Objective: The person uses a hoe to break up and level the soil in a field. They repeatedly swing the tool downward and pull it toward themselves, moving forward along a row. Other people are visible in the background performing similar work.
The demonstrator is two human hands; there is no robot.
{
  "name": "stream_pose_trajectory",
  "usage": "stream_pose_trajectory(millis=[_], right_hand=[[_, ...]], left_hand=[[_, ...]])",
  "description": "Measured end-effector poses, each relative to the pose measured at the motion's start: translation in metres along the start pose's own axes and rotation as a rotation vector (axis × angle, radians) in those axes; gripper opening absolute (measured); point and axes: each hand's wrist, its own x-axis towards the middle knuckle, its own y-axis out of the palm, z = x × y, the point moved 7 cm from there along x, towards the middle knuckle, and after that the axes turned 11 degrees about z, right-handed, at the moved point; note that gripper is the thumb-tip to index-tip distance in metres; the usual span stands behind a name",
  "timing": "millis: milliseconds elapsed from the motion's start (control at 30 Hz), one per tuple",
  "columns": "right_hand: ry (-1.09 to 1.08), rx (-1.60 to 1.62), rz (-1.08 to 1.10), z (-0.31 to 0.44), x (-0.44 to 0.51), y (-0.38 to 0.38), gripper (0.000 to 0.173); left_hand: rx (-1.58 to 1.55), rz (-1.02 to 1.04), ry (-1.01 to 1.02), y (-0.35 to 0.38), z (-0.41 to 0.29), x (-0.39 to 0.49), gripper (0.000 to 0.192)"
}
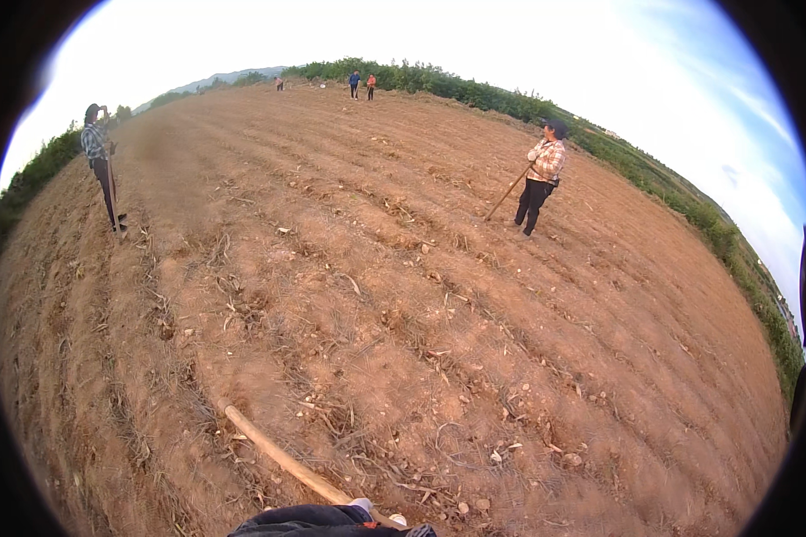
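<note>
A pale wooden pole, apparently a tool handle (282, 460), slants from the lower middle up and to the left over the soil. No tool head shows at its far end; the near end runs out of sight at the bottom rim. At the end of a dark sleeve (295, 520), what looks like my left hand (361, 504) in a white glove is closed around the pole. Close to its right is a small white patch (397, 519) beside striped cloth (421, 531). Whether that patch is my right hand or a shoe, I cannot tell.
Furrowed reddish soil (389, 288) with dry stalks and stones spreads ahead. To the right, a person (546, 158) leans on a long-handled tool (508, 192). Another person (96, 151) stands left with a long-handled tool (111, 184). Several people (354, 84) are far off near green bushes (436, 79).
</note>
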Motion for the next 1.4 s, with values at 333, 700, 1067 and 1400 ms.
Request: stream_pose_trajectory(millis=[333, 700, 1067, 1400], right_hand=[[-0.272, 0.154, 0.016, 0.144, 0.214, -0.065, 0.04], [-0.835, 0.426, -0.194, 0.5, 0.172, -0.271, 0.048], [-0.376, 0.16, 0.327, 0.407, 0.221, -0.103, 0.051], [-0.239, 0.191, 0.14, 0.422, 0.152, -0.187, 0.062]], left_hand=[[-1.735, -0.989, 0.161, -0.351, -0.07, -0.257, 0.025], [-1.13, -1.598, 0.521, -0.524, -0.051, -0.414, 0.047], [-1.572, -1.131, -0.2, -0.23, -0.006, -0.191, 0.061], [-2.105, -0.555, 0.018, -0.212, -0.061, -0.174, 0.021]])
